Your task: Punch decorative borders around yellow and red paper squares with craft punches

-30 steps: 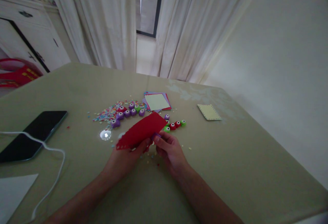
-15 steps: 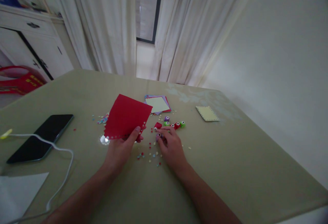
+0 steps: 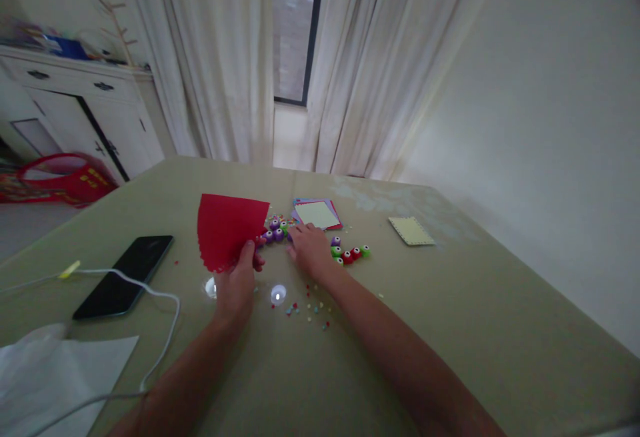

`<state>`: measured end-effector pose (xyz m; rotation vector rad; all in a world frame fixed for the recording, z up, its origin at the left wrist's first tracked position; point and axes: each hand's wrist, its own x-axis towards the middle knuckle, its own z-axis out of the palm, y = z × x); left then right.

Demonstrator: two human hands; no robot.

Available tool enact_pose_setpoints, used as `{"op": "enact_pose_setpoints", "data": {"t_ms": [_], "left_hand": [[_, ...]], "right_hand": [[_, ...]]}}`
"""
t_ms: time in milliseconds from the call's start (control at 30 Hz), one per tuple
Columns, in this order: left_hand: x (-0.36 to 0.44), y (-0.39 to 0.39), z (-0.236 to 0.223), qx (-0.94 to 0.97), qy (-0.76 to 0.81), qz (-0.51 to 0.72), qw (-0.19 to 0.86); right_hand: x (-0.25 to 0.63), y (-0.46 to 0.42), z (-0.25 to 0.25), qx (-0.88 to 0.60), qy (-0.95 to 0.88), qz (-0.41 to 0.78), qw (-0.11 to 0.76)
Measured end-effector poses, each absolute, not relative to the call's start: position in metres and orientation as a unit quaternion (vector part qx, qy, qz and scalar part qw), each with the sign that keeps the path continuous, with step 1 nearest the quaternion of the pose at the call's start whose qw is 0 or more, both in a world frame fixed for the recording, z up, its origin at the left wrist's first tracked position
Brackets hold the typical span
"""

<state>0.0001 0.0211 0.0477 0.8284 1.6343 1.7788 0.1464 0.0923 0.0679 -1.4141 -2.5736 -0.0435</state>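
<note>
In the head view my left hand [image 3: 239, 283] pinches a red paper card [image 3: 229, 231] by its lower right corner, thumb in front. The card stands raised, with small holes punched along its edges. My right hand [image 3: 311, 250] reaches over the table, fingers stretched out and pointing down. Its fingertips are beside a cluster of purple and green eye-topped paper punches [image 3: 275, 229]; whether they touch one I cannot make out. More punches [image 3: 351, 254], red, green and purple, lie right of that hand, partly covered by it. The left cluster is partly hidden behind the card.
A stack of coloured cards [image 3: 317, 215] lies beyond my right hand, a pale yellow card [image 3: 412, 231] to the right. Punched paper bits [image 3: 310, 308] are scattered in front. Clear discs [image 3: 278, 295], a phone [image 3: 127, 275], a white cable [image 3: 173, 327] and white paper [image 3: 107, 363] are also there.
My right hand worked a purple punch at the card's edge, set it by the right-hand punches, then moved left and forward to the other cluster. My left hand drew the card left and upright.
</note>
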Motion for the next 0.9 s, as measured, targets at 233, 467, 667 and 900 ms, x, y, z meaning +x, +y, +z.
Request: {"op": "enact_pose_setpoints", "data": {"t_ms": [233,467,667,900], "left_hand": [[0.004,0.012,0.060,0.372,0.631,0.610,0.301],[0.015,0.000,0.062,0.431,0.642,0.540,0.333],[0.021,-0.008,0.058,0.481,0.631,0.490,0.362],[0.030,-0.015,0.039,0.510,0.652,0.444,0.344]], "right_hand": [[0.172,0.020,0.060,-0.405,-0.914,-0.012,0.036],[0.206,-0.020,0.044,-0.448,-0.820,0.191,0.299],[0.214,0.001,0.046,-0.422,-0.547,0.523,0.499],[0.211,0.004,0.048,-0.385,-0.411,0.646,0.515]]}}
